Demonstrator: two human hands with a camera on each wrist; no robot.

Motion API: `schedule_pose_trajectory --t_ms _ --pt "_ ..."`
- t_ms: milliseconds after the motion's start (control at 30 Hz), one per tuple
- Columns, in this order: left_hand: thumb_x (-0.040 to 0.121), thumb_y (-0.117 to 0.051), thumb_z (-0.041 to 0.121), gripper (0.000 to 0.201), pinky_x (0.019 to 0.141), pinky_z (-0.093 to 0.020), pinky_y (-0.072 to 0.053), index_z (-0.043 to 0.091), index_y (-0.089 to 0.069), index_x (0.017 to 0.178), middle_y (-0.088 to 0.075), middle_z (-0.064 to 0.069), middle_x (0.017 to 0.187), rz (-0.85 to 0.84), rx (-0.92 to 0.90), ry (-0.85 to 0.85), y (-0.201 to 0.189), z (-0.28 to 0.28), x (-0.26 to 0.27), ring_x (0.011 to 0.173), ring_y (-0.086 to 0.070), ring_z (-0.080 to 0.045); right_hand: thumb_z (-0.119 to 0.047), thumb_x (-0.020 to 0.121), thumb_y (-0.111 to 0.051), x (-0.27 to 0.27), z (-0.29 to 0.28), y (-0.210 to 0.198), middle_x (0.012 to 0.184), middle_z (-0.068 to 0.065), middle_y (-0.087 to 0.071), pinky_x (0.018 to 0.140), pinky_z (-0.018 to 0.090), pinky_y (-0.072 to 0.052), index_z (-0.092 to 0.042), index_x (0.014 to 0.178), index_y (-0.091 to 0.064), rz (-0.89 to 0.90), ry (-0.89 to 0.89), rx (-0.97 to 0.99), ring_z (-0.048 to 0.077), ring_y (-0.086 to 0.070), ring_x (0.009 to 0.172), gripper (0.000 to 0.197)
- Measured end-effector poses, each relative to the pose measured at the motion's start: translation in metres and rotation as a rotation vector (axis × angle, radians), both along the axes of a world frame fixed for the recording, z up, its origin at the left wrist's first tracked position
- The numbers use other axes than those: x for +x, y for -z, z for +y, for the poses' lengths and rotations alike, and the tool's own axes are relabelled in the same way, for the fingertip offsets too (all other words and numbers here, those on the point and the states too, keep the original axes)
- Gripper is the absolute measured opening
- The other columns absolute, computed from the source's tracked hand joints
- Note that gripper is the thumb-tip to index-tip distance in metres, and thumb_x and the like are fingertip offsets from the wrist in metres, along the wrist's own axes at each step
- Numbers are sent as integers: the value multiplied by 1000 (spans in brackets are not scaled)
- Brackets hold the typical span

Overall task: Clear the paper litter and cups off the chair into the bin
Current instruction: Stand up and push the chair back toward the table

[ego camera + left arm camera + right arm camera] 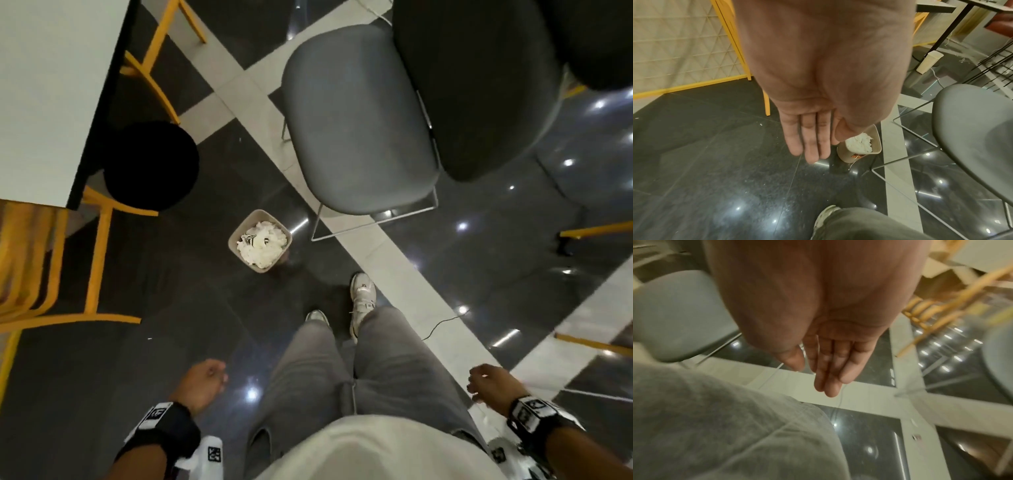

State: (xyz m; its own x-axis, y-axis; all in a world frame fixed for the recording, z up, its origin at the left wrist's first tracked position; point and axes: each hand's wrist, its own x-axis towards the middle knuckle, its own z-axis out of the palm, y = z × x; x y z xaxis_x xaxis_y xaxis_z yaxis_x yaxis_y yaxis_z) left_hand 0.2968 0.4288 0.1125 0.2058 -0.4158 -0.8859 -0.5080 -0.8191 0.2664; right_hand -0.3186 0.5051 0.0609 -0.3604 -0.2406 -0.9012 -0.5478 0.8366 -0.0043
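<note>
Since both hands hang at the person's sides with nothing in them, the job looks finished or close to it. Nearest, the left hand [824, 84] has its fingers [812, 139] straight and together, pointing down at the dark floor; the palm is bare. The right hand [818, 324] is the same, fingers extended and relaxed beside the grey trouser leg [705, 426], holding nothing, though that view is blurred. From the head camera both hands sit low and out to either side, well apart from everything else, which suits someone who has let go and stands back.

A little farther on, past the white shoes [362, 298], the beige bin [236, 247] stands upright on the floor, its open mouth facing up and its long axis vertical. It sits just off the near left corner of the chair, probably so litter could be dropped straight down from the seat edge. White crumpled paper [265, 245] fills it to the rim, and a printed item among it could be a cup, but it is too small to tell.

Farthest, the grey chair [356, 120] shows a bare seat, its front edge turned toward the person, its back away to the right.
</note>
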Motion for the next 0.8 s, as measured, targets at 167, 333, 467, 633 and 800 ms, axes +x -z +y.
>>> schedule_pose_trajectory --t_ms 167,333,467,633,800 --pt "99 -50 -8 19 33 -15 -40 0 -59 84 -60 -15 68 -11 39 100 -9 28 -25 48 -53 -18 -14 99 -50 24 51 -83 73 15 -75 57 29 -46 0 85 -68 -29 295 11 31 -69 65 26" --pt "100 -55 5 23 49 -17 -42 8 -64 79 -68 -8 65 -31 75 220 -15 16 -68 45 -57 -14 -4 100 -48 -1 93 -90 58 8 -59 45 21 -40 1 85 -61 -32 438 47 18 -52 48 20" --pt "103 -50 9 22 47 -18 -45 7 -64 85 -69 -17 85 -39 63 245 -25 -22 -128 62 -58 -20 -3 101 -46 -42 96 -89 58 4 -56 48 26 -42 0 89 -58 -51 433 48 16 -51 48 17" --pt "102 -48 2 14 34 -12 -39 3 -60 95 -62 -17 81 -52 0 90 -40 -67 -226 52 -59 -18 -14 100 -51 -126 76 -81 76 7 -67 53 16 -43 -9 83 -67 -76 335 44 11 -60 64 23" --pt "103 -48 4 14 52 -23 -41 6 -61 100 -65 -10 78 -87 -21 117 -45 -103 -328 57 -59 -18 -11 99 -51 -220 30 -80 69 4 -69 47 20 -43 -2 86 -67 -139 307 -11 12 -62 52 23"
